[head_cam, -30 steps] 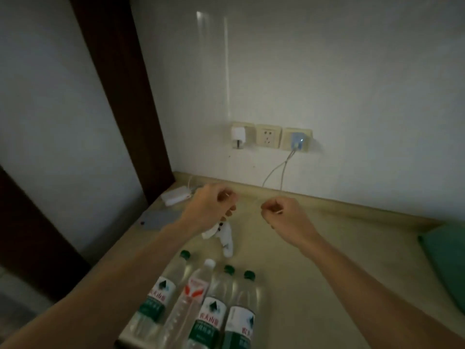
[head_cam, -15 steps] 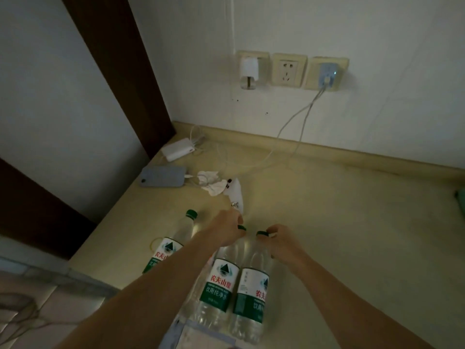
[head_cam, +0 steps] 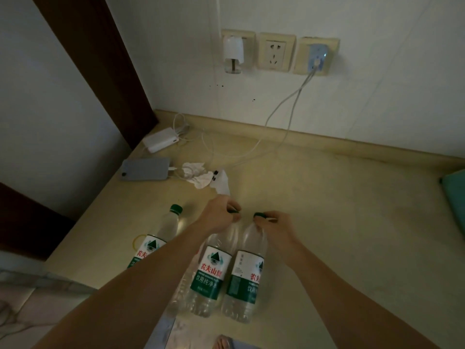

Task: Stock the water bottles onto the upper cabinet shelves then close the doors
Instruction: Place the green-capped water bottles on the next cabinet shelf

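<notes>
Several clear water bottles with green-and-white labels stand on a beige counter (head_cam: 327,222). My left hand (head_cam: 220,214) pinches the green cap of the middle bottle (head_cam: 210,270). My right hand (head_cam: 273,224) pinches the green cap of the right bottle (head_cam: 245,275). A third bottle (head_cam: 161,238) stands free to the left, its green cap showing. My left forearm hides most of a fourth bottle between them. No cabinet shelves or doors are in view.
At the back left of the counter lie a grey phone (head_cam: 146,169), a white power bank (head_cam: 161,142), crumpled tissue (head_cam: 198,173) and white cables. Wall sockets (head_cam: 275,52) with chargers sit above. A teal object (head_cam: 454,197) is at the right edge. A dark wooden frame (head_cam: 100,66) rises at left.
My view has tipped down from the wall to the counter. Both hands dropped from mid-air, empty and curled, onto the caps of two bottles and now pinch them.
</notes>
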A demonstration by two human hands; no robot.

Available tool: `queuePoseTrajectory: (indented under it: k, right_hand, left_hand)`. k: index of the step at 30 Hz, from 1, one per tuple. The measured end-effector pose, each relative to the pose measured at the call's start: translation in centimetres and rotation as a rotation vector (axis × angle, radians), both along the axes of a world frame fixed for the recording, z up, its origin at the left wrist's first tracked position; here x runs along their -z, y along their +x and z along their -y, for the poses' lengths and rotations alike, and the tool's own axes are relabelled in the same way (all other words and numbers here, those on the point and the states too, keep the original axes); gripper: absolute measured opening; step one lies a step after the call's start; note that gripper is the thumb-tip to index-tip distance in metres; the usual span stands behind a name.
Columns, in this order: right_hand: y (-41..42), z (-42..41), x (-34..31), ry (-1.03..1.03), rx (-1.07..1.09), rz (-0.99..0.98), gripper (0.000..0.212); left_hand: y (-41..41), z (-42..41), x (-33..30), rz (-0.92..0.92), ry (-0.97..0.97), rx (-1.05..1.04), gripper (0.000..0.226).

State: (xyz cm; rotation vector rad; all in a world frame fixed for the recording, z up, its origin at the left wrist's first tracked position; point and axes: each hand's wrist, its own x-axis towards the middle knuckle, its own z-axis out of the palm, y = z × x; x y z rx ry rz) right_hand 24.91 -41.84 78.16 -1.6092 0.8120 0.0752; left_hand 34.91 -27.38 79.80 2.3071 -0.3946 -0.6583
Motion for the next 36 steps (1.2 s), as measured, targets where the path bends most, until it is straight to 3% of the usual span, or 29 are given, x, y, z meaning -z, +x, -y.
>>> queuePoseTrajectory:
  k: [6, 10, 16, 26, 32, 36]
  right_hand:
    - [0.1, 3.2, -5.8, -0.182, -0.010, 0.256, 0.008]
    - [-0.8, 4.5, -9.1, -0.324, -0.037, 0.427, 0.024]
    - [-1.4, 5.0, -10.0, -0.409, 0.015, 0.502, 0.030]
    - [-0.8, 5.6, -9.8, -0.484, -0.077, 0.504, 0.031]
    - [-0.7, 6.0, -8.4, -0.442, -0.101, 0.476, 0.043]
    - [-1.1, 6.6, -6.1, -0.398, -0.131, 0.399, 0.061]
  left_hand:
    - [0.6, 1.6, -5.7, 0.042, -0.340, -0.105, 0.023]
    - [0.4, 2.0, -9.1, 0.179, -0.450, -0.076, 0.025]
    - [-0.8, 3.2, -10.5, 0.339, -0.464, -0.038, 0.031]
    - [-1.0, 2.7, -10.1, 0.401, -0.375, 0.105, 0.046]
    - [-0.6, 1.8, -8.6, 0.317, -0.339, 0.112, 0.064]
    - [-1.5, 1.1, -5.4, 0.134, -0.381, -0.014, 0.072]
